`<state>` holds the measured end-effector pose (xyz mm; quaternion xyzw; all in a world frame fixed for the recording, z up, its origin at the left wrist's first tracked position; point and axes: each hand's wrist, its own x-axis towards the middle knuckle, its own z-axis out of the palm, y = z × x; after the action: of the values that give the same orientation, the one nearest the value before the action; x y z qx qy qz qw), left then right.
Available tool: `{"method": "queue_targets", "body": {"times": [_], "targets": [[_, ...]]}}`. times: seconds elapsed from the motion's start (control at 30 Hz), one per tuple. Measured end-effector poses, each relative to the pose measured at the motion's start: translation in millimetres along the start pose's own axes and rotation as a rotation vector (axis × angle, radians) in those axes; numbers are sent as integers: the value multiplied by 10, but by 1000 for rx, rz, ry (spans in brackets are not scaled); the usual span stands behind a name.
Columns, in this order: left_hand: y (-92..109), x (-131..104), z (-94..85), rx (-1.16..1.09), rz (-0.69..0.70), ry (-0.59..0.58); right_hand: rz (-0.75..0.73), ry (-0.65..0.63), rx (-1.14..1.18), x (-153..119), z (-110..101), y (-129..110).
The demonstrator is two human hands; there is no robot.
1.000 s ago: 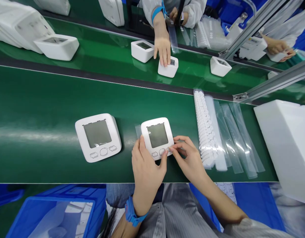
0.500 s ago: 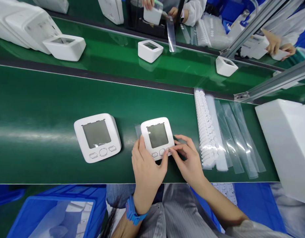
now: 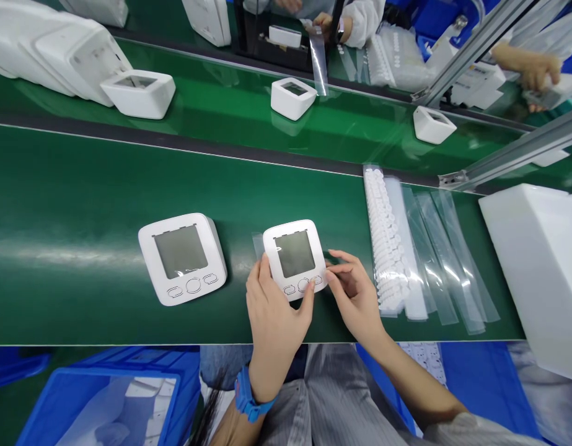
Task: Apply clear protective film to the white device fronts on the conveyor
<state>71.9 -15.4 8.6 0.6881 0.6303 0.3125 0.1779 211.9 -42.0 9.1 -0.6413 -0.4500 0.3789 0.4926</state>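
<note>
1. Head view looks down on a green conveyor surface (image 3: 81,186) with a small white monitor (image 3: 295,258) lying face up near the front edge, its grey screen toward the ceiling and three buttons along its near side.
2. From where I stand, the left hand (image 3: 276,313) is clamped on the monitor's near left corner: the thumb lies along the left edge and a fingertip presses by the buttons.
3. The right hand (image 3: 355,291) sits just beside the monitor's right edge, its fingers pinched together at the lower right corner of the unit; I cannot tell whether anything lies between the fingertips.
4. A blue wristband (image 3: 246,396) circles the left wrist.
5. A clear film strip (image 3: 258,244) peeks out from under the monitor's left side, flat on the surface.
6. A second monitor (image 3: 182,257), larger in view, rests face up to the left, apart from both hands.
7. To the right, a strip of small white pads (image 3: 383,241) lies lengthwise on the surface, with several clear film strips (image 3: 439,254) fanned out beside it.
8. A white foam block (image 3: 536,266) stands at the far right.
9. On the far lane, three white housings (image 3: 292,97) sit spaced well apart, and a co-worker's sleeve (image 3: 364,18) shows beyond them.
10. Blue bins (image 3: 104,396) sit below the near edge of the surface.
</note>
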Motion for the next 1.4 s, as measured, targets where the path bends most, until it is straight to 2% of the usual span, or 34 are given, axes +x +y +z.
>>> {"method": "queue_targets", "body": {"times": [0.3, 0.47, 0.6, 0.73, 0.8, 0.9, 1.03, 1.13, 1.2, 1.3, 1.4], "targets": [[-15, -7, -36, -67, 0, -31, -4, -26, -7, 1, 11, 10], [-41, 0, -54, -122, -13, -69, -37, -11, -92, 26, 61, -6], [-128, -27, -133, -245, -52, -128, 1, -17, -54, 76, 44, 19], [-240, -112, -259, -371, -75, -235, 91, -127, -49, 130, -10, 5], [-265, -135, -290, -401, -60, -268, 78, -165, -90, 144, 6, -28], [-248, -76, -266, -501, -36, -262, 39, -107, -49, 177, 78, -69], [-186, 168, -170, -710, 35, -265, 119, 47, 279, 407, 133, -88], [-180, 282, -154, -812, 45, -225, 95, 94, 369, 729, 151, -101], [-212, 248, -211, -901, 7, -239, 59, 149, 266, 952, 174, -89], [-326, 77, -415, -1068, -65, -280, 34, 204, 44, 1206, 210, -32], [-524, -100, -702, -1118, -137, -208, 37, 174, -73, 1306, 222, -2]]}}
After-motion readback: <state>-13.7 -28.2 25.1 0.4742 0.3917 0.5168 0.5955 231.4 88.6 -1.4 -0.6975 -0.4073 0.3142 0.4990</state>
